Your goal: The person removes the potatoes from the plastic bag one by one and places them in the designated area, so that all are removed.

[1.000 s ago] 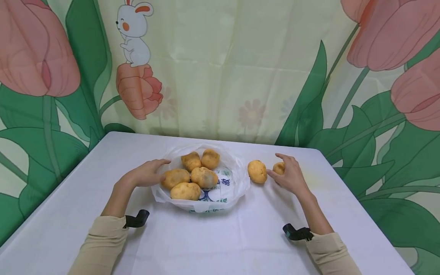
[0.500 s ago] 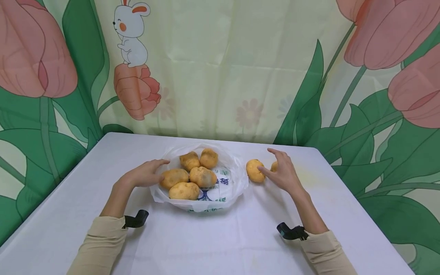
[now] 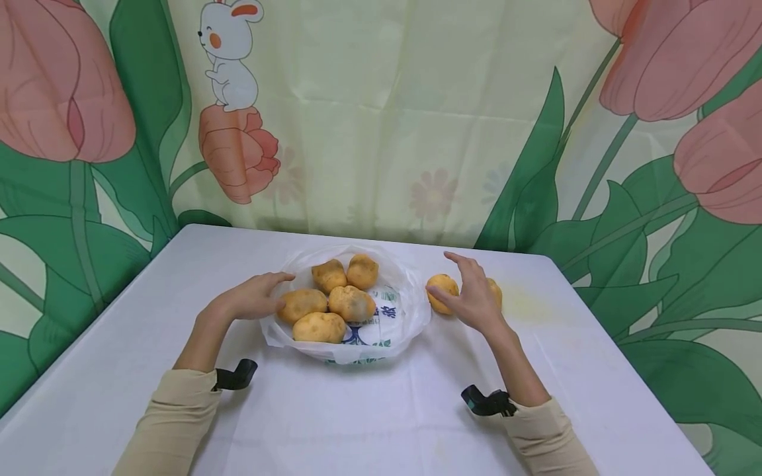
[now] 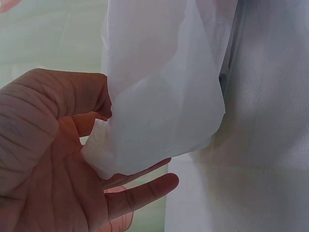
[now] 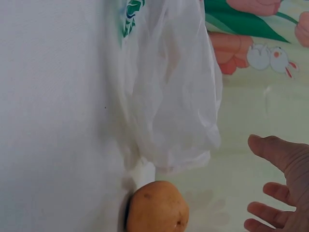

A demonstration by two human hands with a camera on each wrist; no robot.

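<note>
A white plastic bag (image 3: pixel 411 324) with its mouth spread wide stands on the table, and several potatoes (image 3: pixel 318 327) lie inside it. At its left rim my left hand (image 3: pixel 253 297) pinches the plastic between thumb and fingers; the left wrist view shows the thumb (image 4: pixel 89 92) bent at the bag's edge and a lower finger stretched out. Right of the bag, my right hand (image 3: pixel 473 297) hovers with fingers spread, holding nothing. One loose potato (image 3: pixel 439 297) sits beside the bag, partly behind the right thumb. Another potato (image 3: pixel 495 294) is mostly hidden behind that hand.
A white-covered table (image 3: pixel 381 423) extends around the bag. Behind it hangs a curtain (image 3: pixel 381 132) printed with tulips and a rabbit. Each wrist wears a small black camera (image 3: pixel 488 401).
My right hand has moved left, away from the farther loose potato and over toward the one beside the bag. My left hand stays at the bag's rim.
</note>
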